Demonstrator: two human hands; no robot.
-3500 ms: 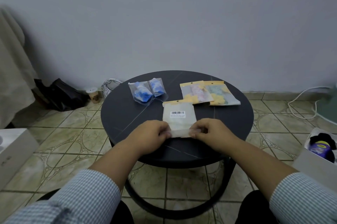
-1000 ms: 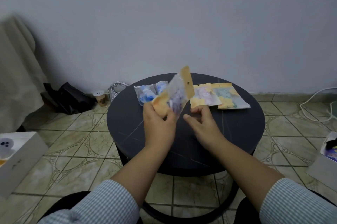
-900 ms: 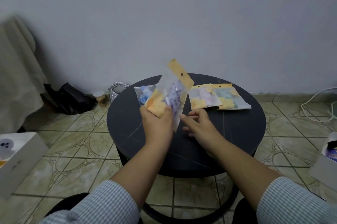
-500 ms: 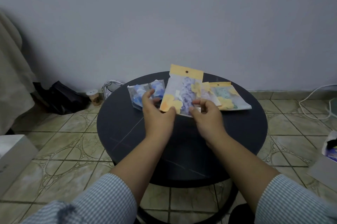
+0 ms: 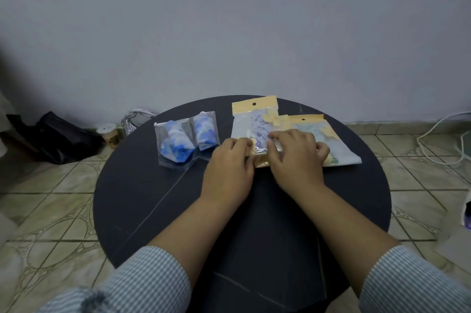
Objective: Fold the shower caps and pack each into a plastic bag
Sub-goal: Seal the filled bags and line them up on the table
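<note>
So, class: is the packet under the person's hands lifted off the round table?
No: the yellow-topped packet lies flat on the dark table, with the left hand and right hand on its near end.

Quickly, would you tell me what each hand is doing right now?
Left hand: pinches the purple-cap packet at its near edge.
Right hand: fingers curled on the same packet.
</note>
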